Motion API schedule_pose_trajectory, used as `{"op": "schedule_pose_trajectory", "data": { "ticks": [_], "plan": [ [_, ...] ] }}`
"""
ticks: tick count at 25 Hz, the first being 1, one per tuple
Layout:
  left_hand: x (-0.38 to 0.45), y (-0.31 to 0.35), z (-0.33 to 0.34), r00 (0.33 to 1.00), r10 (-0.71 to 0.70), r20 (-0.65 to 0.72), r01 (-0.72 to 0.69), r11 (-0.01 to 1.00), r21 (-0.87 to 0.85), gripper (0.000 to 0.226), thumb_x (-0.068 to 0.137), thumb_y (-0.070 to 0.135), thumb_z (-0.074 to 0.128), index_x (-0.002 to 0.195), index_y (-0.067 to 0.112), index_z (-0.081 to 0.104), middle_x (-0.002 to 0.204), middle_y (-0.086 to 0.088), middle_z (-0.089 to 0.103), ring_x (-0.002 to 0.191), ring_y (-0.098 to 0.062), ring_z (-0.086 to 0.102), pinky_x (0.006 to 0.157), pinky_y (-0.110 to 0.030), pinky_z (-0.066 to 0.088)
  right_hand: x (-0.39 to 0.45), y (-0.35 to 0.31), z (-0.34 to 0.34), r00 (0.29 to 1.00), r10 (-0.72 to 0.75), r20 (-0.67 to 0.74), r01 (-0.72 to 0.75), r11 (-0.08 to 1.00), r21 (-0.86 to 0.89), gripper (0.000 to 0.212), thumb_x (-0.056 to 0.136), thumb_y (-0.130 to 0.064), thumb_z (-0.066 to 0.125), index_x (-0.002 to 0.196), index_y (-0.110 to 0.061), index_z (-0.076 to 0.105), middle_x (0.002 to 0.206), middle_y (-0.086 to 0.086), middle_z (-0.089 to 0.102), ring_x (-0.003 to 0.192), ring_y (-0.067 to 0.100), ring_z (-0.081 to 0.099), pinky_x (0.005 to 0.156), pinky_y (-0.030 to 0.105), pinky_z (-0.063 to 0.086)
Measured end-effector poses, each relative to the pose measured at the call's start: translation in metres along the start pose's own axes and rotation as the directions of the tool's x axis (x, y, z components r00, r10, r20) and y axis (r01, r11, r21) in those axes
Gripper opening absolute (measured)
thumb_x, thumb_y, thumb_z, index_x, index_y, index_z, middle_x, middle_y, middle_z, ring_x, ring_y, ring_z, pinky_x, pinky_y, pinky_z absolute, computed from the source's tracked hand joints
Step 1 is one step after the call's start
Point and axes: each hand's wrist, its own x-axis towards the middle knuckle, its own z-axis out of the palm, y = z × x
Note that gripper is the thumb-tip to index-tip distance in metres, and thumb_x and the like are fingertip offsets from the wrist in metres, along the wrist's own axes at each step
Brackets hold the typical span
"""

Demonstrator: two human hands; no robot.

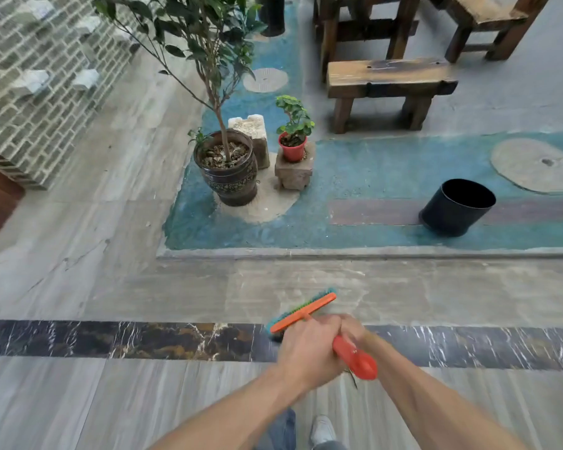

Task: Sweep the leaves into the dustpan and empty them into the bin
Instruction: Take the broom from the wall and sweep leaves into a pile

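A broom with an orange head and teal bristles (303, 307) hovers over the grey stone floor, low in the middle of the view. Its red handle (355, 358) runs back toward me. My left hand (309, 347) is wrapped around the handle just behind the head. My right hand (355, 329) closes on the same handle right beside it, partly hidden by the left hand. A black round bin (457, 206) stands open and empty-looking on the blue ground, far right of the broom. I see no dustpan. The only dry leaves in sight lie in the large pot (228, 170).
A stone kerb (338, 253) separates the grey floor from the raised blue ground. Beyond it stand the potted tree, a small red pot (292, 150) on a stone block, and wooden benches (387, 82). A brick wall (39, 92) is at the left.
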Motion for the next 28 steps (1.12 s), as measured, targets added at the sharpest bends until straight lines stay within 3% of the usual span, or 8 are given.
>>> {"op": "schedule_pose_trajectory", "data": {
  "ticks": [3, 6, 8, 11, 15, 19, 24, 28],
  "plan": [
    [0.023, -0.039, -0.055, 0.977, -0.177, -0.119, 0.145, 0.96, -0.238, 0.02, 0.072, 0.041, 0.05, 0.077, 0.021, 0.049, 0.076, -0.006, 0.067, 0.073, -0.031, 0.062, 0.062, -0.037, 0.05, 0.026, -0.036, 0.01, 0.993, -0.117, -0.016, 0.115, 0.988, -0.108, 0.024, 0.092, 0.0, 0.051, 0.08, -0.016, 0.062, 0.073, 0.001, 0.064, 0.061, 0.008, 0.06, 0.057, 0.021, 0.052],
    [0.043, -0.091, -0.105, 0.971, -0.206, -0.125, 0.158, 0.936, -0.315, 0.025, 0.064, 0.042, 0.054, 0.068, 0.019, 0.045, 0.072, -0.01, 0.064, 0.071, -0.032, 0.061, 0.063, -0.042, 0.052, 0.064, -0.09, 0.037, 0.963, -0.267, 0.029, 0.252, 0.859, -0.445, 0.016, 0.087, -0.017, 0.06, 0.101, -0.016, 0.067, 0.09, 0.003, 0.069, 0.075, 0.014, 0.062, 0.066, 0.028, 0.054],
    [0.064, -0.133, -0.137, 0.967, -0.221, -0.13, 0.169, 0.931, -0.322, 0.024, 0.063, 0.04, 0.055, 0.065, 0.018, 0.045, 0.068, -0.01, 0.064, 0.07, -0.033, 0.061, 0.063, -0.043, 0.052, 0.094, -0.126, 0.059, 0.946, -0.323, -0.018, 0.247, 0.758, -0.604, 0.018, 0.083, -0.03, 0.061, 0.086, -0.016, 0.072, 0.086, 0.004, 0.073, 0.083, 0.023, 0.067, 0.073, 0.037, 0.054],
    [0.095, -0.197, -0.181, 0.952, -0.245, -0.186, 0.176, 0.93, -0.324, 0.024, 0.068, 0.039, 0.06, 0.059, 0.02, 0.047, 0.062, -0.003, 0.066, 0.068, -0.029, 0.063, 0.063, -0.04, 0.053, 0.141, -0.181, 0.088, 0.897, -0.421, -0.137, 0.22, 0.692, -0.688, 0.03, 0.08, -0.047, 0.06, 0.063, -0.023, 0.056, 0.072, 0.0, 0.069, 0.078, 0.027, 0.067, 0.059, 0.034, 0.047],
    [0.135, -0.286, -0.227, 0.948, -0.203, -0.245, 0.127, 0.948, -0.293, 0.026, 0.076, 0.044, 0.063, 0.066, 0.027, 0.046, 0.076, -0.007, 0.07, 0.079, -0.032, 0.064, 0.067, -0.038, 0.052, 0.201, -0.257, 0.127, 0.863, -0.486, -0.139, 0.265, 0.67, -0.693, 0.024, 0.081, -0.049, 0.062, 0.072, -0.033, 0.046, 0.093, 0.003, 0.063, 0.084, 0.03, 0.064, 0.062, 0.035, 0.047],
    [0.182, -0.354, -0.27, 0.929, -0.121, -0.349, 0.064, 0.983, -0.17, 0.036, 0.088, 0.05, 0.054, 0.099, 0.016, 0.053, 0.09, -0.012, 0.07, 0.089, -0.037, 0.063, 0.07, -0.043, 0.05, 0.248, -0.336, 0.15, 0.807, -0.572, -0.146, 0.336, 0.648, -0.684, 0.016, 0.087, -0.034, 0.056, 0.081, -0.031, 0.042, 0.089, 0.007, 0.07, 0.088, 0.037, 0.065, 0.06, 0.036, 0.042],
    [0.259, -0.423, -0.318, 0.918, -0.131, -0.374, 0.06, 0.979, -0.196, 0.029, 0.092, 0.051, 0.045, 0.091, 0.021, 0.046, 0.094, -0.005, 0.067, 0.092, -0.033, 0.061, 0.069, -0.042, 0.047, 0.314, -0.424, 0.158, 0.731, -0.655, -0.19, 0.391, 0.631, -0.67, 0.013, 0.089, -0.029, 0.054, 0.095, -0.021, 0.046, 0.087, 0.008, 0.07, 0.085, 0.038, 0.065, 0.061, 0.04, 0.045],
    [0.329, -0.459, -0.338, 0.91, -0.203, -0.362, 0.133, 0.969, -0.207, 0.025, 0.092, 0.053, 0.041, 0.09, 0.028, 0.046, 0.096, -0.004, 0.067, 0.092, -0.032, 0.062, 0.064, -0.037, 0.042, 0.371, -0.476, 0.15, 0.736, -0.644, -0.209, 0.392, 0.657, -0.644, 0.014, 0.093, -0.03, 0.05, 0.1, -0.018, 0.048, 0.09, 0.008, 0.07, 0.086, 0.038, 0.065, 0.059, 0.039, 0.042]
  ]
}}
